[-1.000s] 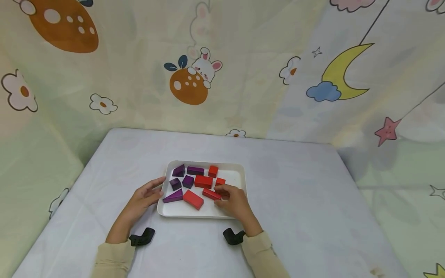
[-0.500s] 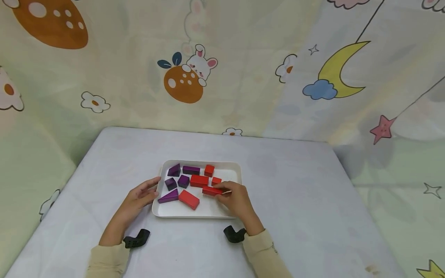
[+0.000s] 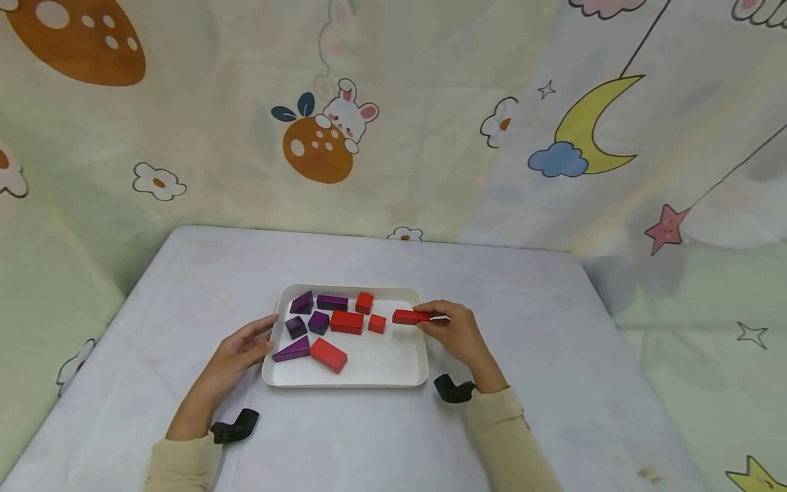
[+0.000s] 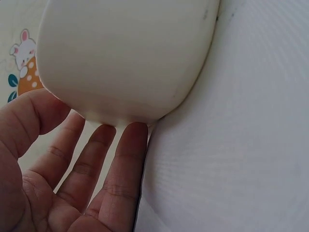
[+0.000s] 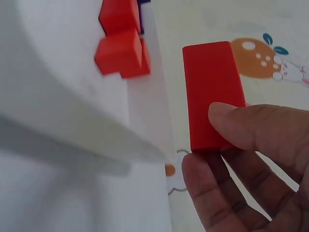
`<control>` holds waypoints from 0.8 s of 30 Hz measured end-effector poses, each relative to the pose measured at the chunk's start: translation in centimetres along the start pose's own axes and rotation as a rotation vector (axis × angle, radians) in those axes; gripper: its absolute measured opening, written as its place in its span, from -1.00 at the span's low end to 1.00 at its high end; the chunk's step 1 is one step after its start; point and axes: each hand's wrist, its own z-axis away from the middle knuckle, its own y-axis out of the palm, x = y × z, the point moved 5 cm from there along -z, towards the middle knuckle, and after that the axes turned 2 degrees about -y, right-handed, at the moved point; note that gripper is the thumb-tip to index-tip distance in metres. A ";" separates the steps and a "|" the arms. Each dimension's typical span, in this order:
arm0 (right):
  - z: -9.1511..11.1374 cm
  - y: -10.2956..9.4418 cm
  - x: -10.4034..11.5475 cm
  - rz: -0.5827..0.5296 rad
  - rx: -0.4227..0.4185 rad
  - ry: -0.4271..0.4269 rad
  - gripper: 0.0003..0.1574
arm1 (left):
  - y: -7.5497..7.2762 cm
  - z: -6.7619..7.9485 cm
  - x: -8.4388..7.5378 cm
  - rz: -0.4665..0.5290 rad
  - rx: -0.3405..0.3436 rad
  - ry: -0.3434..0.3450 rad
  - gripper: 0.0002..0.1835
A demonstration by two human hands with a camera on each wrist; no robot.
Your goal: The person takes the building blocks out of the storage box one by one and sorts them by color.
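Note:
A red rectangular block (image 3: 410,317) is pinched between the thumb and fingers of my right hand (image 3: 453,333), held up over the right side of a white tray (image 3: 381,365). The right wrist view shows the thumb on the broad face of this red block (image 5: 211,82). My left hand (image 3: 240,350) stays at the tray's left edge. Seen from the left wrist, its fairly straight fingers (image 4: 126,164) touch the wall of the tray (image 4: 120,63). Still in the tray are a long red block (image 3: 347,322), a tilted red block (image 3: 328,355) and two small red blocks (image 3: 377,324).
Purple blocks fill the tray's left part: a flat triangle (image 3: 292,350), a long block (image 3: 333,303), a wedge (image 3: 302,303) and two small blocks (image 3: 318,322). A white cloth covers the table (image 3: 510,294), and a printed curtain (image 3: 430,137) hangs behind it.
My right hand has lifted the red rectangular block out of its spot and carried it right and farther back. The left hand has stayed at the tray's left edge.

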 end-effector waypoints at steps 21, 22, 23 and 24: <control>-2.2 -4.3 -6.2 0.147 -0.042 0.102 -0.63 | -0.1 0.0 0.0 -0.004 -0.007 0.000 -0.35; -2.3 -4.3 -6.4 0.155 -0.039 0.116 -0.64 | -0.1 0.0 0.0 0.002 -0.005 0.002 -0.35; -2.4 -4.4 -6.7 0.158 -0.036 0.130 -0.64 | 0.0 0.0 0.0 0.007 -0.004 0.005 -0.35; -2.4 -4.3 -6.9 0.160 -0.032 0.144 -0.64 | 0.0 0.0 0.0 0.012 -0.003 0.005 -0.35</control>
